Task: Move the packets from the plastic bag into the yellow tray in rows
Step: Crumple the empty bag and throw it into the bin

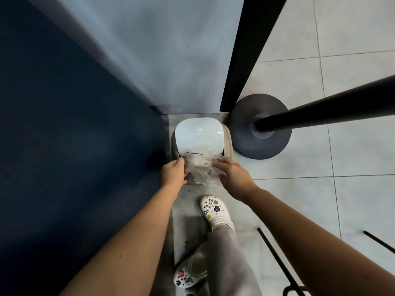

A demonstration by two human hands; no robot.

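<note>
A crumpled clear plastic bag (202,170) is held between both hands over a small beige bin (227,144) with a raised white lid (198,133). My left hand (173,170) grips the bag's left side, fingers curled round the plastic. My right hand (232,173) grips the right side from above. The bag looks empty; no packets show in it. No yellow tray is in view.
A dark blue wall (74,124) rises at the left and a grey panel behind the bin. A black stanchion base (259,127) with its pole stands right of the bin. My feet in white clogs (214,212) are on the tiled floor below.
</note>
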